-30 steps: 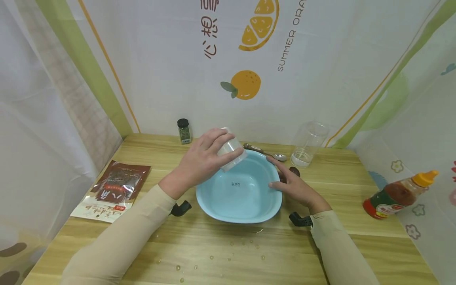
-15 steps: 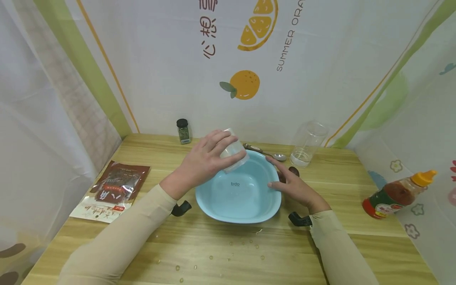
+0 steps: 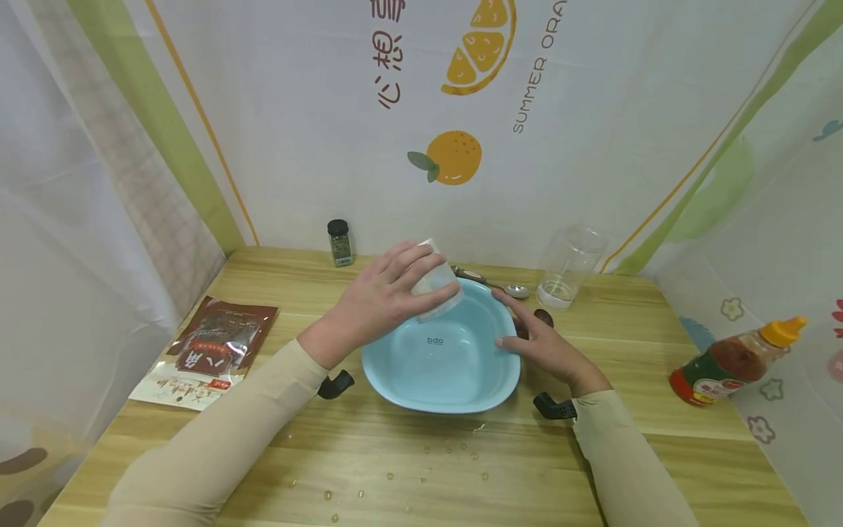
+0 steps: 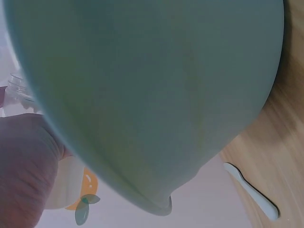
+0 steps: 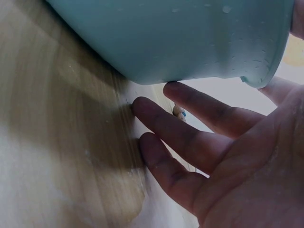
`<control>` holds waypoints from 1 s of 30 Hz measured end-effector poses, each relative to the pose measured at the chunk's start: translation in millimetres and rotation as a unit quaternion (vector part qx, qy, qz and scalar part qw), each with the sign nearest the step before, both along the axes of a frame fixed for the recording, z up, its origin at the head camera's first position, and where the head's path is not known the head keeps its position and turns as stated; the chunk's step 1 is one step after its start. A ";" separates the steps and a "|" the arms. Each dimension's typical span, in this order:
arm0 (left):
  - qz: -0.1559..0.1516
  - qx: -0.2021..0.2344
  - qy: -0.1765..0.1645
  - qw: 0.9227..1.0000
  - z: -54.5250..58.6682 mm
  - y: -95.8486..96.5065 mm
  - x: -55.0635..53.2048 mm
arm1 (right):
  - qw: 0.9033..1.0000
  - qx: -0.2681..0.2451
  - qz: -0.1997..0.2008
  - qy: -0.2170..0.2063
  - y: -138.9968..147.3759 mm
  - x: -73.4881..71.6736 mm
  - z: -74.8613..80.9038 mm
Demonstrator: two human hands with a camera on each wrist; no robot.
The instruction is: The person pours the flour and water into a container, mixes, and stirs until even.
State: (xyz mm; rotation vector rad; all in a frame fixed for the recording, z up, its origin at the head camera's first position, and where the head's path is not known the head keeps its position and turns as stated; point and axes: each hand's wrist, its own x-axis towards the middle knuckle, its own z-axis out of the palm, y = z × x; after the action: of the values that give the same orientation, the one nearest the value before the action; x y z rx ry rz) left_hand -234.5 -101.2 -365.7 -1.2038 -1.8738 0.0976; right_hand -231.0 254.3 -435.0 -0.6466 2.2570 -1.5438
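Note:
My left hand [image 3: 388, 289] grips a whitish see-through jar [image 3: 440, 282], tilted with its mouth low over the far left side of a light blue basin [image 3: 441, 377]. In the left wrist view the jar's ridged mouth [image 4: 21, 90] shows beyond the hand, while the basin's outer wall [image 4: 152, 95] fills most of the picture. My right hand [image 3: 546, 348] holds the basin's right rim, thumb over the inner side and fingers outside. Its lower fingers [image 5: 175, 135] spread loosely below the wall in the right wrist view.
Behind the basin lie a spoon [image 3: 516, 290] and a tall glass [image 3: 571, 267] with clear liquid low in it. A spice bottle [image 3: 339, 243] stands back left, a brown packet [image 3: 214, 348] lies left, a sauce bottle [image 3: 731, 362] stands right. Drops [image 3: 421, 468] dot the table's front.
My left hand and the jar have shifted slightly right and down over the basin. The right hand and the basin stay where they were.

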 end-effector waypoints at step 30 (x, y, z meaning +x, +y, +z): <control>0.002 -0.010 0.019 1.000 -2.6 2.7 0.4 | 1.000 0.003 0.000 0.004 0.0 0.3 -0.2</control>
State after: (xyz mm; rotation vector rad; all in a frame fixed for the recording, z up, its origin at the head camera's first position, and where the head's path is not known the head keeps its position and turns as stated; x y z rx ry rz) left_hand -234.1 -98.5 -368.3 -1.2026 -1.8473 0.1402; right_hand -230.7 254.4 -435.2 -0.6522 2.2666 -1.5377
